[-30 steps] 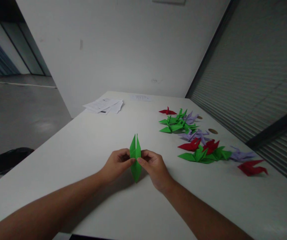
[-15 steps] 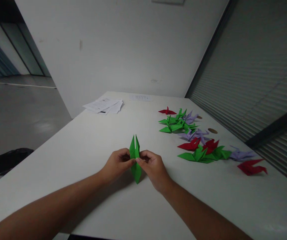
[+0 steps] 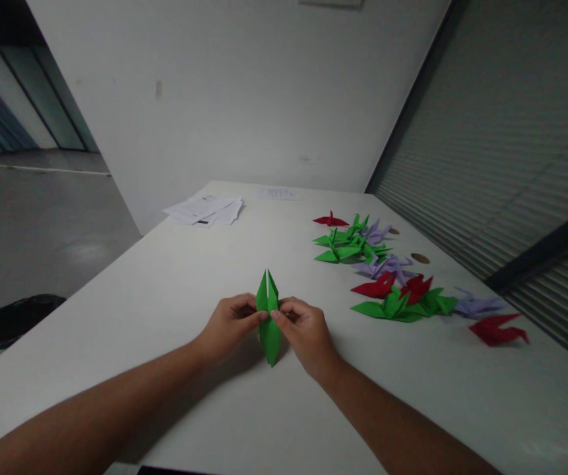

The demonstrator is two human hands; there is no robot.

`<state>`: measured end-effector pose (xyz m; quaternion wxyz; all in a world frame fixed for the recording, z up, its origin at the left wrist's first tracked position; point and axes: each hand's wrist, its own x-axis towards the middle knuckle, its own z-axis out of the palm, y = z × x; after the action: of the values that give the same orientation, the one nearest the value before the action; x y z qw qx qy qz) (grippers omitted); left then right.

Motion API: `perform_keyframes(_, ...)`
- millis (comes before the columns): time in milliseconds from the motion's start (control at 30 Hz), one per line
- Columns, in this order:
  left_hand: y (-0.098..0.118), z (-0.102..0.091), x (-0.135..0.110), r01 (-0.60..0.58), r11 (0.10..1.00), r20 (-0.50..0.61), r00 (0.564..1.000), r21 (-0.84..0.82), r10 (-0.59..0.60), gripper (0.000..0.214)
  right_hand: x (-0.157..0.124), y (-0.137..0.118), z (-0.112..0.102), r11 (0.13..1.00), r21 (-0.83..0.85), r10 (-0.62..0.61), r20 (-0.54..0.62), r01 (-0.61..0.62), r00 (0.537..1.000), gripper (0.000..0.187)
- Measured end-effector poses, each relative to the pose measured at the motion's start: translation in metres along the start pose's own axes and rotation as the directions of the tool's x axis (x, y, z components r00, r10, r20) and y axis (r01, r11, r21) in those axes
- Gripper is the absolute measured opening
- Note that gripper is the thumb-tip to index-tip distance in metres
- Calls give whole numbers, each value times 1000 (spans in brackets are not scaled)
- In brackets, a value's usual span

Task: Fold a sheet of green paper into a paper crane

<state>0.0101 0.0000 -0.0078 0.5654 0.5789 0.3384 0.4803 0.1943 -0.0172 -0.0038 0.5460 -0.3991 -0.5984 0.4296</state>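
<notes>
A green sheet of folded origami paper [image 3: 270,336] stands upright between my hands, long and diamond-shaped, with two separate points at the top. My left hand [image 3: 231,326] pinches its left edge, thumb on the near face. On the opposite edge, my right hand [image 3: 306,330] pinches it the same way. Both thumbs lie near the middle of the fold, and the fingers behind it are partly hidden. Its lower tip hangs near the white table [image 3: 204,422].
Several folded paper cranes lie along the right side, among them a green crane [image 3: 387,309], a red crane [image 3: 497,330] and a purple crane [image 3: 476,303]. Printed papers [image 3: 202,210] rest at the far left. A black-lined bin [image 3: 11,323] stands on the floor.
The two top points of the green paper stand slightly closer together, and my thumbs have shifted a little apart on it. Both hands keep their hold in nearly the same place.
</notes>
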Motion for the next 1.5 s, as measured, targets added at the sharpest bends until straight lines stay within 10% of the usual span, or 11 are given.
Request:
perform_keyframes(367, 6, 8, 2, 23, 990, -98, 994, -137, -37, 42, 1, 6, 3, 977, 162, 142, 3, -140, 990, 33)
perform_keyframes(1033, -1, 7, 1, 232, 967, 64, 972, -108, -226, 61, 5, 10, 0, 984, 114, 150, -109, -138, 983, 41)
perform_keyframes(1500, 2, 6, 3, 183, 958, -35, 980, -222, -196, 40, 2, 11, -1, 975, 182, 128, -7, -124, 992, 43)
